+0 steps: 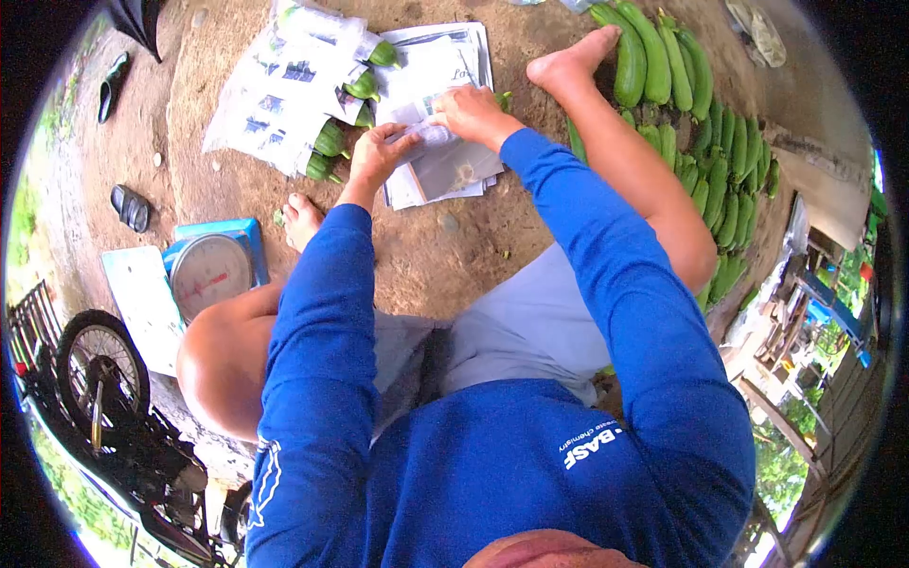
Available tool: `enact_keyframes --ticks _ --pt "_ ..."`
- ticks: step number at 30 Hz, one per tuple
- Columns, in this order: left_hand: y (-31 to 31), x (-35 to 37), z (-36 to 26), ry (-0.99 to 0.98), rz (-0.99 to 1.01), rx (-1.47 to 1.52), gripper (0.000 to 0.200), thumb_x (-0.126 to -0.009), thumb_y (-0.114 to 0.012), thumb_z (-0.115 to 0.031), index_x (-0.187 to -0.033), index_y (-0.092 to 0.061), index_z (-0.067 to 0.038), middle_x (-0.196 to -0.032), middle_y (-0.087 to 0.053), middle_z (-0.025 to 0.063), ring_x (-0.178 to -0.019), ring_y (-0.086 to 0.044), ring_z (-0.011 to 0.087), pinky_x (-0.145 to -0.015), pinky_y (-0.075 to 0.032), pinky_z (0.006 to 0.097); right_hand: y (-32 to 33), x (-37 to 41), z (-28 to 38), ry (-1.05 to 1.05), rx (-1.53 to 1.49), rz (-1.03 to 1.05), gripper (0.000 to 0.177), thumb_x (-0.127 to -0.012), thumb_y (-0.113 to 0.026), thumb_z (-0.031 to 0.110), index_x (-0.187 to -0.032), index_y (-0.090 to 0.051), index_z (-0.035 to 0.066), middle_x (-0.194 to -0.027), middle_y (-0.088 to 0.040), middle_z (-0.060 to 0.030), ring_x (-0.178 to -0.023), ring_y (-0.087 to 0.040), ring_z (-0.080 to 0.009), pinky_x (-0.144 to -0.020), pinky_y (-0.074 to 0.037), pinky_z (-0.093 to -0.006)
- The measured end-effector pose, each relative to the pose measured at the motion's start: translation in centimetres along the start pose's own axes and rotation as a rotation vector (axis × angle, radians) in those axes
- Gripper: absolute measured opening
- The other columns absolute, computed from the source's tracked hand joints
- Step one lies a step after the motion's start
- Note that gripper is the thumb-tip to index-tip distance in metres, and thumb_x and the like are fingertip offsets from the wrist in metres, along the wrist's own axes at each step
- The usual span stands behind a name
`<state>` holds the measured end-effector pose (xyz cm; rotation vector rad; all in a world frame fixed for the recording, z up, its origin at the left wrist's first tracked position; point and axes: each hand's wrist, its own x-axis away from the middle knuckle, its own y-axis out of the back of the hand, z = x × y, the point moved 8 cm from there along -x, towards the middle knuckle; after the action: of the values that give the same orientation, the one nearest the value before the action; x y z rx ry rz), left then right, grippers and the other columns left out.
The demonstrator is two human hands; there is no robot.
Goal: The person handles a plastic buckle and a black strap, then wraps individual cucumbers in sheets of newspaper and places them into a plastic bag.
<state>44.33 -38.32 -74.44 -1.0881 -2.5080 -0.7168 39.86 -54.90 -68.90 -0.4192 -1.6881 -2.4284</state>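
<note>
My left hand (379, 156) and my right hand (469, 114) are both closed on a paper-wrapped green gourd (436, 135). A green tip shows just beyond my right hand; most of the gourd is hidden by the wrapping and my fingers. Beneath both hands lies a stack of printed paper sheets (445, 180). To the left, several wrapped green gourds (284, 104) lie in a row, their green stem ends (329, 142) sticking out toward the stack.
Many bare green gourds (653, 57) are laid out at right, beyond my outstretched leg (625, 151). A blue dial scale (213, 270) stands by my left knee. Sandals (131, 208) and a motorcycle (114, 407) are farther left.
</note>
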Motion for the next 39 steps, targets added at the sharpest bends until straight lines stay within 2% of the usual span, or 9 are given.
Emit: enact_keyframes --ticks 6,9,14,18,22,25,28,36,39 --pt "0.4 -0.9 -1.7 0.113 -0.165 -0.271 0.027 -0.086 -0.073 -0.03 -0.105 -0.075 -0.01 -0.096 -0.074 0.0129 -0.09 -0.071 0.0295 -0.082 -0.054 0.041 -1.7 1.7 3.4 0.176 0.259 -0.19 0.027 -0.093 -0.055 0.028 -0.111 -0.069 0.013 -0.118 -0.064 -0.0092 -0.113 -0.06 -0.0269 -0.095 -0.04 -0.0648" --pt "0.4 -0.9 -3.4 -0.268 -0.441 -0.526 0.039 -0.085 -0.07 -0.023 -0.123 -0.063 -0.016 -0.121 -0.063 0.0153 -0.097 -0.067 0.0393 -0.093 -0.05 0.0484 -2.6 3.4 3.8 0.163 0.348 -0.339 0.03 -0.096 -0.05 0.025 -0.117 -0.067 0.012 -0.12 -0.063 -0.0085 -0.115 -0.058 -0.0276 -0.099 -0.037 -0.0665" --pt "-3.5 0.5 -7.6 -0.429 -0.149 -0.875 0.068 -0.088 -0.062 -0.022 -0.149 -0.033 -0.013 -0.123 -0.063 0.0156 -0.108 -0.064 0.0363 -0.097 -0.048 0.0496 -4.4 -0.8 1.9 0.042 0.421 -0.225 0.029 -0.095 -0.051 0.02 -0.117 -0.067 0.011 -0.114 -0.068 -0.0069 -0.116 -0.059 -0.0263 -0.101 -0.034 -0.0693" --pt "-2.8 0.6 -7.9 -0.266 -0.029 -1.012 0.081 -0.086 -0.066 -0.024 -0.154 -0.026 -0.005 -0.128 -0.06 0.0138 -0.122 -0.058 0.0283 -0.11 -0.034 0.0581 -0.1 -0.7 3.8 0.177 -0.147 0.198 0.033 -0.081 -0.063 0.025 -0.109 -0.069 0.009 -0.102 -0.071 -0.018 -0.103 -0.066 -0.0312 -0.092 -0.049 -0.048" --pt "-3.0 4.0 -13.5 -0.769 -0.127 -0.934 0.062 -0.089 -0.061 -0.024 -0.146 -0.04 -0.009 -0.11 -0.067 0.011 -0.109 -0.064 0.0274 -0.103 -0.041 0.0536 3.3 2.8 2.3 0.094 -0.515 0.504 0.052 -0.072 -0.069 0.032 -0.115 -0.067 0.004 -0.11 -0.071 -0.0206 -0.105 -0.066 -0.0361 -0.087 -0.052 -0.0387" --pt "-4.3 3.9 -14.9 -0.601 0.12 -0.741 0.072 -0.074 -0.077 -0.023 -0.137 -0.047 -0.006 -0.1 -0.068 0.0147 -0.096 -0.067 0.0298 -0.089 -0.051 0.0391 8.0 7.2 3.3 0.155 -0.202 0.464 0.043 -0.073 -0.068 0.026 -0.108 -0.066 0.0 -0.101 -0.071 -0.0198 -0.102 -0.066 -0.0346 -0.085 -0.052 -0.0378" --pt "-4.3 4.4 -14.4 -0.347 0.485 -0.315 0.071 -0.069 -0.079 -0.024 -0.131 -0.051 -0.004 -0.105 -0.069 0.0146 -0.098 -0.066 0.026 -0.087 -0.052 0.0377 9.9 10.1 4.1 0.389 0.219 -0.298 0.039 -0.07 -0.074 0.019 -0.099 -0.058 -0.001 -0.094 -0.067 -0.0175 -0.093 -0.068 -0.0348 -0.08 -0.052 -0.0425" --pt "-0.4 10.4 -23.2 -0.555 0.564 -1.144 0.075 -0.065 -0.083 -0.026 -0.132 -0.052 -0.011 -0.104 -0.069 0.0211 -0.1 -0.067 0.0375 -0.086 -0.053 0.0451 5.7 12.3 4.1 -0.167 -0.826 0.571 0.043 -0.07 -0.074 0.027 -0.102 -0.064 0.0 -0.095 -0.07 -0.0228 -0.087 -0.068 -0.0379 -0.076 -0.054 -0.0447" --pt "3.5 10.2 -23.8 -0.455 0.671 -1.077 0.061 -0.068 -0.082 -0.03 -0.122 -0.063 -0.012 -0.102 -0.072 0.0151 -0.098 -0.069 0.0351 -0.086 -0.054 0.0434 12.8 12.5 8.2 0.255 -0.55 0.059 0.052 -0.075 -0.074 0.026 -0.12 -0.06 0.003 -0.099 -0.064 -0.0119 -0.093 -0.064 -0.0305 -0.081 -0.051 -0.0402"
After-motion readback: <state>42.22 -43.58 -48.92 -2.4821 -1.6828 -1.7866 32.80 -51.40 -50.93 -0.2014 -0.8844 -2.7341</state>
